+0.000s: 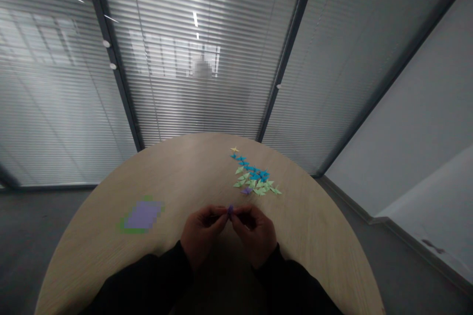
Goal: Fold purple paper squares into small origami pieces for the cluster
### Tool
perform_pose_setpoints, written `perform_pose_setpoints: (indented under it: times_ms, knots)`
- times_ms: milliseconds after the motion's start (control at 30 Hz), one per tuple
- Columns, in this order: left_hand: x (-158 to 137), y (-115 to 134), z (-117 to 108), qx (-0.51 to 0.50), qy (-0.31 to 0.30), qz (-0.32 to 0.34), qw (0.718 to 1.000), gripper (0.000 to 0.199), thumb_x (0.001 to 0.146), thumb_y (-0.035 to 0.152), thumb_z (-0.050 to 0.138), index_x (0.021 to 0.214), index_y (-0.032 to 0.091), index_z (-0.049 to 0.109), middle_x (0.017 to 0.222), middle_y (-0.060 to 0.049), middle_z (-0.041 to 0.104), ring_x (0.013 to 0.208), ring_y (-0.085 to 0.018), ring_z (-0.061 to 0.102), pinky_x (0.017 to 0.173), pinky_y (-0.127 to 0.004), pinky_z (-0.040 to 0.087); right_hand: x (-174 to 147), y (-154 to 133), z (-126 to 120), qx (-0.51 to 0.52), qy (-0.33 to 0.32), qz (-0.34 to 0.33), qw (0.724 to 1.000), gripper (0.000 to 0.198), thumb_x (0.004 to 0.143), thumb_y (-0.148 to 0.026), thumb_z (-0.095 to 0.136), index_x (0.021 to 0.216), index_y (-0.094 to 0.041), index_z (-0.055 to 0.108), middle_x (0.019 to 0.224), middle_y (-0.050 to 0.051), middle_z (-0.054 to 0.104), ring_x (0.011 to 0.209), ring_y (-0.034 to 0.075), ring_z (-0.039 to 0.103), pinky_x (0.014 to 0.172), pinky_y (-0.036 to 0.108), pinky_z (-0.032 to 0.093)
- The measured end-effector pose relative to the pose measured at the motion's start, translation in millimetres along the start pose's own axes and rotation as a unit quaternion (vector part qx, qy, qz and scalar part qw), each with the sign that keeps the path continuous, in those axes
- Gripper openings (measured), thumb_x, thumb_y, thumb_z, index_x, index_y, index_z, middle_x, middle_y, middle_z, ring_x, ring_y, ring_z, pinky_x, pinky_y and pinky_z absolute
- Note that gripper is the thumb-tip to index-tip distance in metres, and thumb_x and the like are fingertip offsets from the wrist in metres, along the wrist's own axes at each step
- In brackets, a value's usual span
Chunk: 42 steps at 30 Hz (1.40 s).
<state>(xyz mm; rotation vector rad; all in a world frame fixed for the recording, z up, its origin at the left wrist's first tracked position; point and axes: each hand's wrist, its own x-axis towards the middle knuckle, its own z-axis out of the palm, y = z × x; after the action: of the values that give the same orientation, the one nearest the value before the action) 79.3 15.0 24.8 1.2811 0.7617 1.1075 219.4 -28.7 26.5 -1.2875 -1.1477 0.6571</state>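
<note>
My left hand [200, 232] and my right hand [257, 234] meet above the near part of the table. Between their fingertips they pinch a small piece of folded purple paper [230, 209]; its exact shape is too small to make out. Just beyond my right hand lies a cluster of small folded paper pieces that look like origami cranes. Among them are blue cranes [259, 175], pale green cranes [261, 190], one purple crane [246, 190] and, farthest off, a yellow-orange one [234, 149].
A purple sheet stack [142, 215] with green edges, blurred by pixelation, rests on the left of the round wooden table [185, 172]. Behind the table's far edge stand glass panels with blinds [207, 103]. A white wall [414, 123] is on the right.
</note>
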Motion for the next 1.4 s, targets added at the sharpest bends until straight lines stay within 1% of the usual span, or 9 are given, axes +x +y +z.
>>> perform_pose_setpoints:
  times_ms: [267, 333, 467, 567, 667, 800, 1033, 1233, 1400]
  knots:
    - [-0.5, -0.2, 0.6, -0.048, -0.011, -0.006, 0.999, 0.026, 0.069, 0.039, 0.081, 0.080, 0.016, 0.073, 0.088, -0.007, 0.077, 0.085, -0.022, 0.071, 0.085, -0.036, 0.055, 4.7, 4.3, -0.2, 0.114, -0.030, 0.045, 0.992, 0.024, 0.070, -0.038, 0.077, 0.075, -0.021, 0.061, 0.077, 0.005, 0.073, 0.074, 0.021, 0.070, 0.072, 0.035, 0.055]
    - [-0.4, -0.4, 0.8, -0.054, -0.011, -0.005, 0.998, 0.026, 0.069, 0.039, 0.081, 0.079, 0.016, 0.073, 0.086, -0.007, 0.077, 0.083, -0.022, 0.070, 0.083, -0.035, 0.055, 5.7, 4.4, -0.3, 0.115, -0.031, 0.043, 0.992, 0.026, 0.069, -0.039, 0.078, 0.075, -0.020, 0.061, 0.075, 0.004, 0.072, 0.072, 0.020, 0.069, 0.071, 0.034, 0.055]
    - [-0.6, -0.3, 1.3, -0.060, -0.017, -0.007, 0.998, 0.025, 0.070, 0.039, 0.080, 0.076, 0.016, 0.071, 0.100, -0.010, 0.076, 0.092, -0.024, 0.070, 0.088, -0.037, 0.053, 5.3, 1.4, 0.4, 0.118, -0.047, 0.039, 0.991, 0.028, 0.071, -0.043, 0.077, 0.076, -0.021, 0.059, 0.077, 0.004, 0.072, 0.073, 0.021, 0.069, 0.072, 0.036, 0.056]
    - [-1.1, 0.1, 1.2, -0.012, -0.002, 0.005, 1.000, 0.024, 0.072, 0.038, 0.078, 0.079, 0.016, 0.070, 0.091, -0.009, 0.077, 0.087, -0.023, 0.071, 0.084, -0.037, 0.054, 3.2, -1.2, 2.0, 0.085, -0.019, 0.036, 0.996, 0.030, 0.070, -0.044, 0.078, 0.081, -0.020, 0.064, 0.078, 0.005, 0.072, 0.073, 0.021, 0.070, 0.071, 0.036, 0.056]
    - [-1.6, -0.8, 1.3, 0.029, 0.016, 0.030, 0.999, 0.021, 0.076, 0.037, 0.075, 0.081, 0.017, 0.069, 0.083, -0.007, 0.075, 0.081, -0.022, 0.071, 0.080, -0.035, 0.055, 1.1, -2.6, 4.0, 0.082, -0.006, 0.067, 0.994, 0.036, 0.068, -0.047, 0.079, 0.085, -0.018, 0.066, 0.079, 0.006, 0.073, 0.073, 0.023, 0.071, 0.066, 0.035, 0.057]
    - [-2.2, -4.5, 2.5, -0.001, -0.009, 0.037, 0.999, 0.020, 0.078, 0.036, 0.073, 0.080, 0.017, 0.065, 0.097, -0.009, 0.075, 0.086, -0.022, 0.071, 0.079, -0.035, 0.056, 0.5, -2.7, 5.2, 0.116, -0.009, 0.124, 0.985, 0.041, 0.064, -0.052, 0.081, 0.083, -0.018, 0.068, 0.083, 0.008, 0.074, 0.074, 0.024, 0.072, 0.064, 0.037, 0.060]
    - [-3.3, -5.1, 4.0, 0.049, 0.021, 0.067, 0.996, 0.015, 0.080, 0.032, 0.071, 0.082, 0.018, 0.066, 0.092, -0.007, 0.073, 0.084, -0.022, 0.070, 0.079, -0.034, 0.055, 1.8, -2.6, 5.7, 0.147, 0.003, 0.147, 0.978, 0.042, 0.061, -0.049, 0.084, 0.084, -0.017, 0.070, 0.083, 0.007, 0.073, 0.076, 0.024, 0.071, 0.069, 0.038, 0.061]
    - [-1.5, -4.2, 1.6, 0.055, 0.020, 0.039, 0.997, 0.016, 0.077, 0.032, 0.072, 0.082, 0.017, 0.067, 0.078, -0.005, 0.072, 0.075, -0.021, 0.069, 0.073, -0.033, 0.055, 2.0, 2.2, 10.3, 0.164, -0.005, 0.159, 0.973, 0.045, 0.057, -0.050, 0.085, 0.084, -0.016, 0.072, 0.083, 0.007, 0.074, 0.077, 0.023, 0.071, 0.071, 0.039, 0.059]
    - [-0.4, -2.3, -0.1, 0.030, 0.018, 0.013, 0.999, 0.016, 0.075, 0.032, 0.072, 0.080, 0.017, 0.069, 0.079, -0.005, 0.075, 0.077, -0.021, 0.070, 0.075, -0.033, 0.054, 3.6, 3.6, 6.2, 0.129, -0.015, 0.156, 0.979, 0.041, 0.060, -0.052, 0.083, 0.080, -0.017, 0.074, 0.078, 0.006, 0.074, 0.073, 0.021, 0.069, 0.069, 0.036, 0.058]
